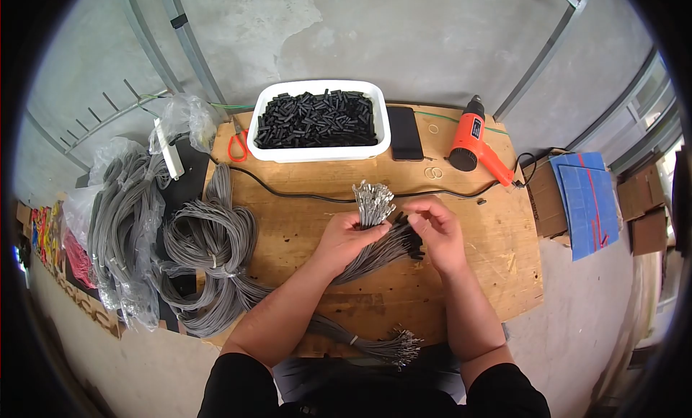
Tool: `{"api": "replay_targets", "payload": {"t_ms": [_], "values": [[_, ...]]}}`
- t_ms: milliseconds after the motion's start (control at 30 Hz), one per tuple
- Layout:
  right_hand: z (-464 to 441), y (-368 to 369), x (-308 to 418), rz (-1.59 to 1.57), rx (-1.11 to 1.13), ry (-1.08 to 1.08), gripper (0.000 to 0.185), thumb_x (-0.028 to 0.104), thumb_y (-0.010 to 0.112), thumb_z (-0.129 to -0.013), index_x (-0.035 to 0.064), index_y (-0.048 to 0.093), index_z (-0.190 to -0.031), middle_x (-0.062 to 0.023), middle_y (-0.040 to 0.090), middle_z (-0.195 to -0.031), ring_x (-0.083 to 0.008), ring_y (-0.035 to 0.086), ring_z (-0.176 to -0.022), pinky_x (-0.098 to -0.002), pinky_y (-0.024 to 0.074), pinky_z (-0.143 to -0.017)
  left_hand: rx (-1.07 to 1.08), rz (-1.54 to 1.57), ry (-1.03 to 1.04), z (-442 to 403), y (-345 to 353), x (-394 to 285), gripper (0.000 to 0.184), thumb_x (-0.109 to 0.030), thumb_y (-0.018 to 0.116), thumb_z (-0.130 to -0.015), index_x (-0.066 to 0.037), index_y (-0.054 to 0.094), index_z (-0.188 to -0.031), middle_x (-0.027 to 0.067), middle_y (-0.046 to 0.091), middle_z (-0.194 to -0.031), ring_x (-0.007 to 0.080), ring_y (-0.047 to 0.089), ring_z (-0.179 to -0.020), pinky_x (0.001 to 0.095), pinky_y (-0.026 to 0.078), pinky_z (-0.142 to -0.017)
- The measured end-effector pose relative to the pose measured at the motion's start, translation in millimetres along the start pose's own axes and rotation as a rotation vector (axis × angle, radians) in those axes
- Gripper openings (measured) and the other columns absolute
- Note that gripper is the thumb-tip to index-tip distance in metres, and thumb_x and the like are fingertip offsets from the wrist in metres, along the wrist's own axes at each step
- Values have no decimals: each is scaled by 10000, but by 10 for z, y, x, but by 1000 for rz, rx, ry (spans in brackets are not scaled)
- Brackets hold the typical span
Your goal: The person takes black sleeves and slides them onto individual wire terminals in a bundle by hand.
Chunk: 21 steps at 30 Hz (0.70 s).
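Observation:
My left hand (344, 239) is closed around a bundle of grey wires with bare metal terminals (374, 202) pointing up and away from me. Just right of it, my right hand (437, 234) has its fingers bent toward the terminals, thumb and forefinger apart, with nothing visible between them. Beneath and between the hands lies another grey wire bundle (375, 258), its ends covered with black sleeves (416, 246). Closer to my body, a tied wire bundle (353, 340) ends in bare metal terminals at the table's front edge.
A white tub (317, 156) of short black sleeves stands at the back of the wooden table (497, 274). Beside it are a phone (405, 133), an orange heat gun (472, 138) and red-handled scissors (237, 148). A black cable (288, 195) crosses behind my hands. Coiled grey wires (209, 238) fill the left.

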State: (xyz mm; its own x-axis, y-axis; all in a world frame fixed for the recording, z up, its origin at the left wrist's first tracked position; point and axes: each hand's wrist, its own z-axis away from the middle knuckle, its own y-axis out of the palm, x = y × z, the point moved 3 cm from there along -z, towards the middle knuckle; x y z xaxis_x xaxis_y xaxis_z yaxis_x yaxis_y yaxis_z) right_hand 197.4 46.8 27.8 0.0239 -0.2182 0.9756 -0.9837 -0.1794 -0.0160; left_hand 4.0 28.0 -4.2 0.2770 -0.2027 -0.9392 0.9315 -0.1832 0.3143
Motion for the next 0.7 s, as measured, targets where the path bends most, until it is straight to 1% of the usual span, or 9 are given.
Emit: {"api": "replay_targets", "payload": {"t_ms": [67, 100, 200, 333, 433, 533, 600, 633, 700], "values": [[10, 57, 77, 230, 94, -128, 263, 23, 731, -813, 73, 687, -1067, -52, 685, -997, -199, 594, -980, -321, 456, -880, 23, 27, 11, -25, -36, 63, 186, -99, 716, -905, 39, 698, -1028, 30, 693, -887, 82, 617, -789, 238, 505, -726], [10, 76, 98, 230, 94, -129, 263, 23, 731, -813, 73, 687, -1067, -52, 685, -997, -199, 594, -980, -321, 456, -880, 45, 55, 23, -31, -34, 60, 181, -97, 711, -909, 40, 694, -1025, 35, 691, -877, 87, 615, -773, 242, 506, -707], [20, 156, 169, 468, 93, -344, 309, 1, 765, -739, 73, 682, -1028, -81, 689, -963, -263, 608, -907, -366, 476, -827, -20, 143, 10, -19, -15, 39, 149, -92, 706, -912, 32, 683, -992, 46, 681, -852, 95, 610, -744, 243, 494, -668], [33, 180, 161, 518, 192, -313, 257, 2, 761, -744, 81, 688, -977, -68, 689, -911, -270, 613, -868, -366, 483, -814, 7, 192, 5, -43, -31, 51, 121, -86, 702, -915, 23, 669, -954, 45, 665, -817, 97, 602, -716, 238, 480, -642], [28, 219, 174, 557, 277, -357, 212, 2, 760, -740, 89, 690, -921, -60, 685, -867, -277, 610, -822, -362, 486, -800, 0, 209, 6, -43, -40, 59, 112, -80, 709, -902, 20, 673, -936, 62, 669, -824, 130, 605, -685, 260, 490, -629], [17, 135, 136, 659, 335, -432, 173, 16, 758, -742, 97, 694, -881, -42, 682, -895, -272, 603, -850, -378, 478, -813, -132, 95, 56, -34, -78, 27, 130, -125, 734, -894, -11, 677, -916, 13, 640, -763, 73, 567, -646, 230, 457, -590], [23, 89, 188, 821, 343, -438, 263, 37, 788, -715, 111, 706, -953, -47, 678, -987, -281, 591, -1007, -395, 474, -891, -160, 109, 50, -17, -102, 13, 131, -115, 733, -890, -3, 684, -939, 21, 645, -785, 81, 579, -666, 235, 471, -607], [37, 117, 226, 822, 341, -437, 263, 37, 788, -715, 111, 706, -953, -47, 678, -987, -281, 591, -1007, -395, 474, -891, -188, 124, 43, -8, -114, 13, 137, -104, 732, -886, 4, 692, -961, 29, 650, -806, 89, 590, -686, 240, 485, -624], [53, 194, 292, 835, 307, -415, 283, 114, 781, -754, 111, 695, -1024, -72, 646, -1106, -313, 533, -1159, -426, 431, -1004, -182, 121, 38, -1, -111, 11, 137, -105, 732, -887, 3, 694, -963, 28, 649, -810, 88, 590, -689, 238, 485, -626]]}}
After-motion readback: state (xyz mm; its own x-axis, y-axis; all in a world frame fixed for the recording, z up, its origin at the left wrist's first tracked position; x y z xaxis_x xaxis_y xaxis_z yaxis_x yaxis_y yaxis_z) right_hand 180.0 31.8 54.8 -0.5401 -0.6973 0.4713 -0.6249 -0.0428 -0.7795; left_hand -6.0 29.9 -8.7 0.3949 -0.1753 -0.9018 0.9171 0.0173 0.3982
